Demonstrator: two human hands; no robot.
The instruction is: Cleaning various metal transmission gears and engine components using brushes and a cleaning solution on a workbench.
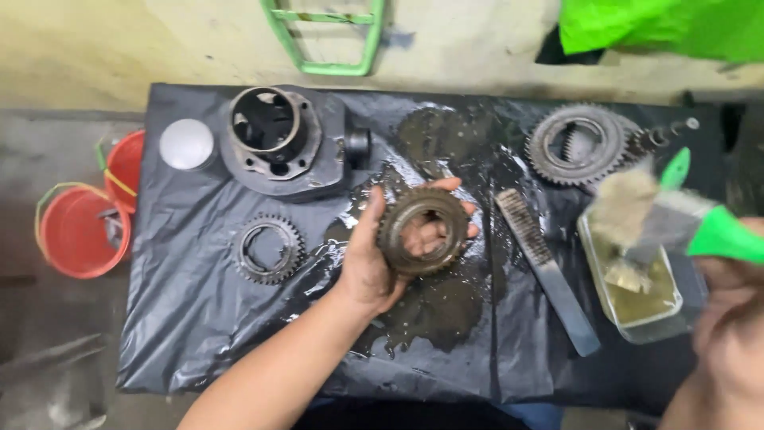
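My left hand holds a dirty ring gear by its rim above the wet black plastic sheet, palm up, fingers showing through the bore. My right hand, blurred at the right edge, grips a green-handled paintbrush. Its bristles hang just above a clear plastic tub of yellowish liquid.
On the sheet lie a wire brush, a toothed ring gear, a large gear with a shaft, a metal cylinder housing and a white cap. Two red buckets stand left of the sheet. A green frame lies beyond.
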